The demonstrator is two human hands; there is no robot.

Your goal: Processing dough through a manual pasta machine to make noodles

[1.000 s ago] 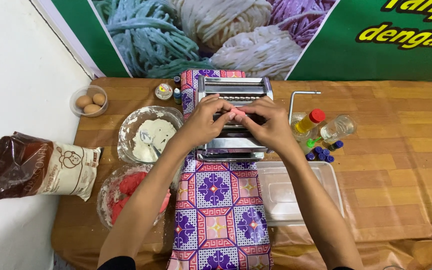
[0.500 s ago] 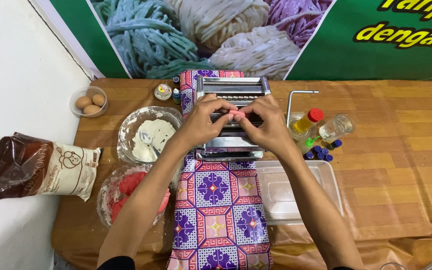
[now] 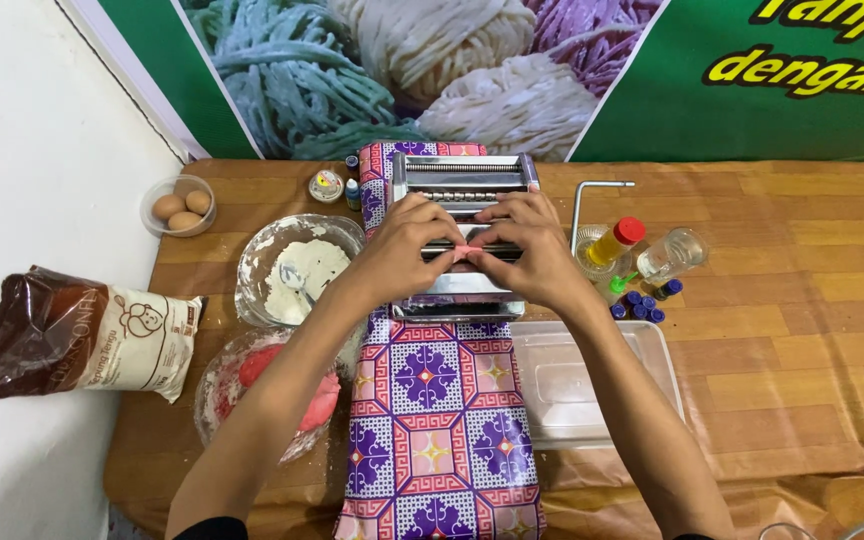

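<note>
Both hands on top of the metal pasta machine (image 3: 462,190), which stands on a purple patterned cloth (image 3: 432,420) over a wooden table (image 3: 802,300). Left hand (image 3: 402,245) and right hand (image 3: 532,245) meet at the middle of the machine; fingertips (image 3: 457,250) of both pinched together on a small piece of pink dough (image 3: 469,256), held just over the rollers. Thumbs underneath, fingers curled on top; dough mostly hidden between them.

Left of the fingers: glass bowl of white flour (image 3: 297,270) with a spoon in it, just beside the left wrist. Nearer the person from that, a glass bowl of red-pink dough (image 3: 272,390) under the left forearm. Further left, a flour bag (image 3: 82,335) lying flat. Beyond the flour bowl, a small container of eggs (image 3: 179,205).

Right of the fingers: crank handle (image 3: 592,200), yellow bottle with red cap (image 3: 617,240), a clear glass bottle (image 3: 672,255), small blue-capped bottles (image 3: 640,305). Below the right wrist, an empty clear plastic tray (image 3: 592,385)
</note>
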